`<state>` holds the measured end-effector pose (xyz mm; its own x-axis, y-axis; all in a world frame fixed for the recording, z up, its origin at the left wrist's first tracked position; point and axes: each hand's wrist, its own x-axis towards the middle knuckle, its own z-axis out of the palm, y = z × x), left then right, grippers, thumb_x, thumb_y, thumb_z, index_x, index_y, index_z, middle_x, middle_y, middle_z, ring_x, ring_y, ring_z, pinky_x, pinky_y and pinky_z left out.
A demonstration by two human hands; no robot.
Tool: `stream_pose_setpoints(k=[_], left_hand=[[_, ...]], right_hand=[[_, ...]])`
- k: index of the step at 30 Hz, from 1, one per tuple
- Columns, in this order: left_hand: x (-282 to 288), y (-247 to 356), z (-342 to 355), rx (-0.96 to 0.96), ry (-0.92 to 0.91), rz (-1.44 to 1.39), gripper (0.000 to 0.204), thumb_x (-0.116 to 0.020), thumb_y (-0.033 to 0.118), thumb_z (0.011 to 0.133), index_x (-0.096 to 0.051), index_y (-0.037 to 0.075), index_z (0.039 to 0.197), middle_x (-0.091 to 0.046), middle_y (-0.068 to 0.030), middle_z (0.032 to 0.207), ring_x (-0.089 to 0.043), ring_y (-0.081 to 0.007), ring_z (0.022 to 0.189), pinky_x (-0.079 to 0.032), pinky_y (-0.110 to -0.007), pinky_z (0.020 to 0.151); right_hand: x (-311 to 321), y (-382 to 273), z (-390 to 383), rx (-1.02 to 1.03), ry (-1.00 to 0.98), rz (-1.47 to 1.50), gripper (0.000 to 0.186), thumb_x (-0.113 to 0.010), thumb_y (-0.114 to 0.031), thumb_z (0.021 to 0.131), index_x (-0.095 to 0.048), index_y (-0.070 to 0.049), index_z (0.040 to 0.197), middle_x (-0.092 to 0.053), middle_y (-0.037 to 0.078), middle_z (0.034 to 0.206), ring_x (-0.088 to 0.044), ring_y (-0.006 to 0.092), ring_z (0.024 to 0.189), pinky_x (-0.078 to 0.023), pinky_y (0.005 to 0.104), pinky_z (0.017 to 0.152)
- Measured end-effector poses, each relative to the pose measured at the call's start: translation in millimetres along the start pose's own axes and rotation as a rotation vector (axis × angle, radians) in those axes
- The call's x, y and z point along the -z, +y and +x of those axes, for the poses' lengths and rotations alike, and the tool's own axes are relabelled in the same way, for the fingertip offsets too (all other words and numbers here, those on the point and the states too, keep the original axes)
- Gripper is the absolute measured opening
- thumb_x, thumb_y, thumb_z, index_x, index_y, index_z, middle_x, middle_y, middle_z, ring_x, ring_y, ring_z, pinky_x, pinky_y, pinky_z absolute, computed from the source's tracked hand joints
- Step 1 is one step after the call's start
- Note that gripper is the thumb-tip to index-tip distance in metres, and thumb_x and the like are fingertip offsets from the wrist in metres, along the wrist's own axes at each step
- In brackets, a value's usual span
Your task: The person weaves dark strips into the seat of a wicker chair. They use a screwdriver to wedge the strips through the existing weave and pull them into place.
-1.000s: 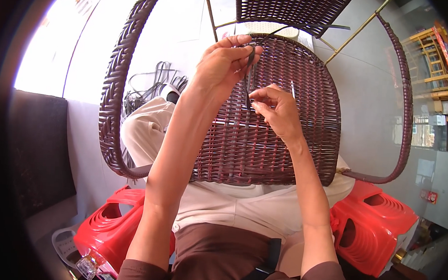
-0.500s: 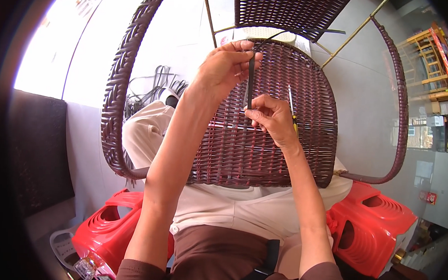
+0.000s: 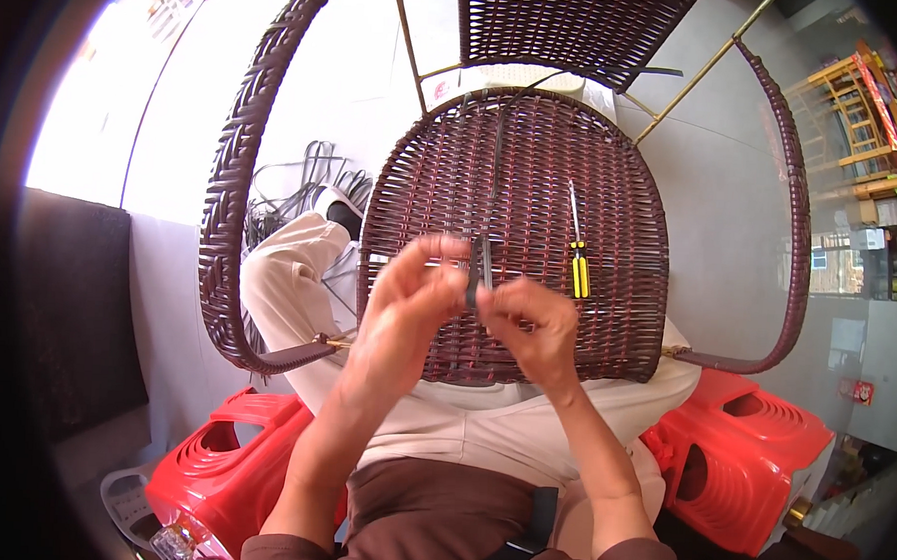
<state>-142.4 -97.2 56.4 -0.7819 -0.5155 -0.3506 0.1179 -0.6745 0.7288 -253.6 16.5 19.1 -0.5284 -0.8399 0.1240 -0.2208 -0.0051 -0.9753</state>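
A dark brown woven wicker chair seat (image 3: 533, 184) rests against my lap, its armrest frame (image 3: 234, 191) curving round both sides. My left hand (image 3: 408, 298) and my right hand (image 3: 528, 329) meet at the seat's lower middle. Both pinch a dark rattan strip (image 3: 489, 212) that runs upward over the weave. A yellow-handled screwdriver (image 3: 577, 248) lies on the weave, just right of my right hand.
Red plastic stools (image 3: 230, 471) (image 3: 741, 463) stand at both sides of my legs. A bundle of loose strips (image 3: 292, 188) lies on the floor behind the left armrest. Another woven panel (image 3: 570, 25) rises at the top. Wooden furniture (image 3: 856, 118) stands far right.
Both hands have come down from the upper part of the seat to its lower middle, drawing the strip along. The screwdriver, earlier beside my right hand, now lies alone on the weave.
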Motion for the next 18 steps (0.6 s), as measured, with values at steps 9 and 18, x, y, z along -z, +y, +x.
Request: stream_pose_setpoints(k=[9,18], left_hand=[[41.9,-66.2,-42.3,0.191,0.099,-0.257,0.022,-0.056,0.009,0.087,-0.055,0.0,0.106,-0.063,-0.0082,0.091,-0.061,-0.0156,0.078,-0.048,-0.026,0.074],[32.0,-62.9,-37.8,0.101,0.083,-0.139,0.008,-0.057,0.007,0.087,-0.06,0.003,0.092,-0.062,-0.0026,0.084,-0.057,-0.0082,0.069,-0.045,-0.023,0.066]], right_hand=[[-16.2,33.2,-46.4,0.133,-0.008,-0.164,0.017,-0.066,0.006,0.069,-0.066,-0.003,0.083,-0.064,0.009,0.089,-0.065,0.0216,0.074,-0.053,0.0287,0.061],[13.9,36.8,-8.9,-0.125,0.169,-0.119,0.014,-0.056,0.003,0.079,-0.064,-0.003,0.089,-0.058,0.005,0.09,-0.056,0.0086,0.065,-0.046,0.0194,0.053]])
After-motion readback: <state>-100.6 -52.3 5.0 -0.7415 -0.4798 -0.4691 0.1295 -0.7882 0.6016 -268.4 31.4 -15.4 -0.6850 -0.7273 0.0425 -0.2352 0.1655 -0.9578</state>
